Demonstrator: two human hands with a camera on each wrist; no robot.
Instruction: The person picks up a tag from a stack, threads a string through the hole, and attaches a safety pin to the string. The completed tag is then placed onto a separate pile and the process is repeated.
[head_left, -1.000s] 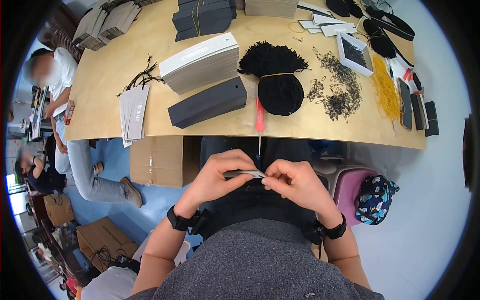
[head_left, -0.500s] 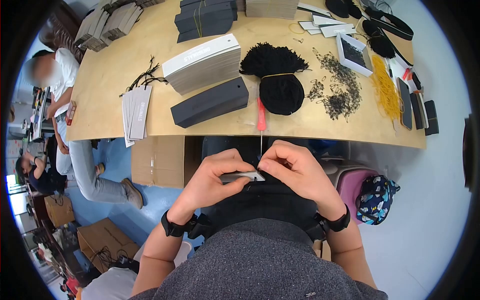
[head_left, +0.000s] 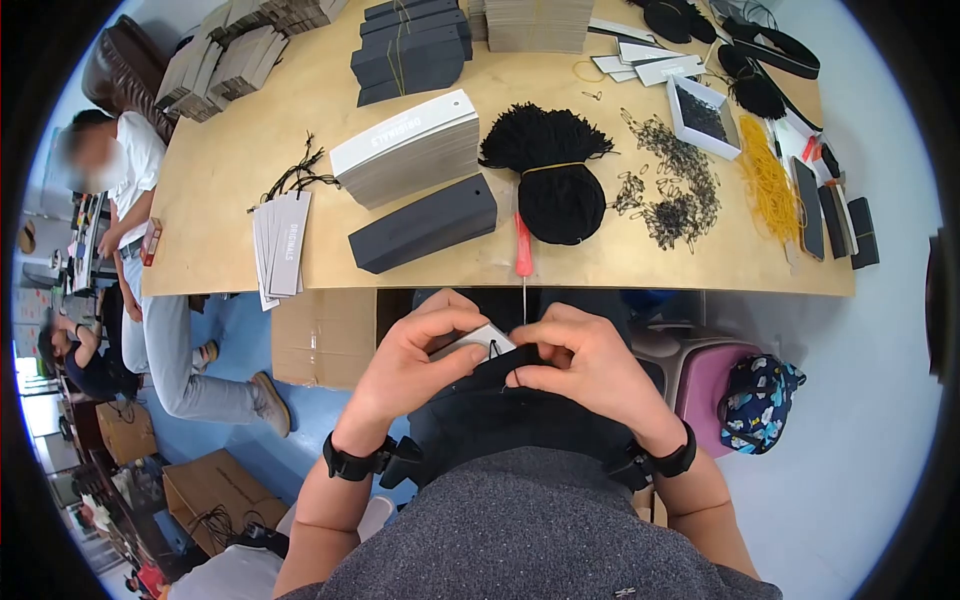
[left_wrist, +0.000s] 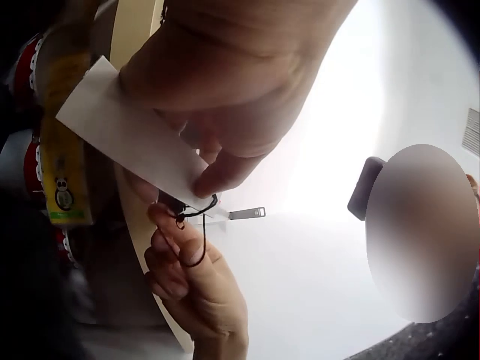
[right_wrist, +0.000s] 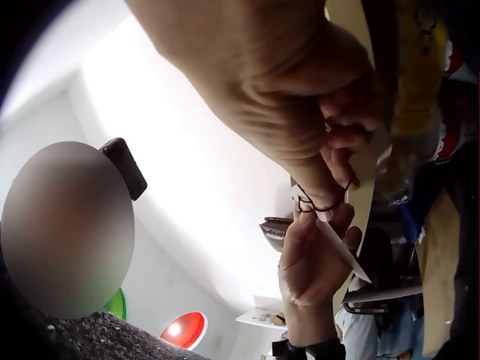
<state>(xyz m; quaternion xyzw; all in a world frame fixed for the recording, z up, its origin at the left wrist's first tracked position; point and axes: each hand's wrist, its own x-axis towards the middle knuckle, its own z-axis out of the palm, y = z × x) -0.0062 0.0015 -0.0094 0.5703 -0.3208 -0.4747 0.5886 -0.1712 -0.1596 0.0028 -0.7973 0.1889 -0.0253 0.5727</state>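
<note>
In front of the lap, my left hand (head_left: 415, 355) pinches a pale hang tag (head_left: 492, 338) between thumb and fingers. A black cord (left_wrist: 204, 236) loops at the tag's end, clearest in the left wrist view. My right hand (head_left: 590, 365) is just right of the tag, its thumb and fingertips pinching the cord. Beyond the hands, a red-handled tool (head_left: 523, 250) lies on the table, its thin metal shaft jutting past the front edge. Several tags with black cords (head_left: 282, 245) lie fanned at the table's left, partly over the edge.
On the table (head_left: 220, 180) stand a stack of pale tags (head_left: 405, 150) and a dark stack (head_left: 425, 225). Right of them are a black cord bundle (head_left: 562, 205), loose safety pins (head_left: 680, 205), a white box (head_left: 705, 140) and yellow bands (head_left: 768, 180). A cardboard box (head_left: 325, 340) stands below.
The tag has turned so its pale face and black cord loop show more. My right hand first rose off the tag's end, then came down to its right with the cord.
</note>
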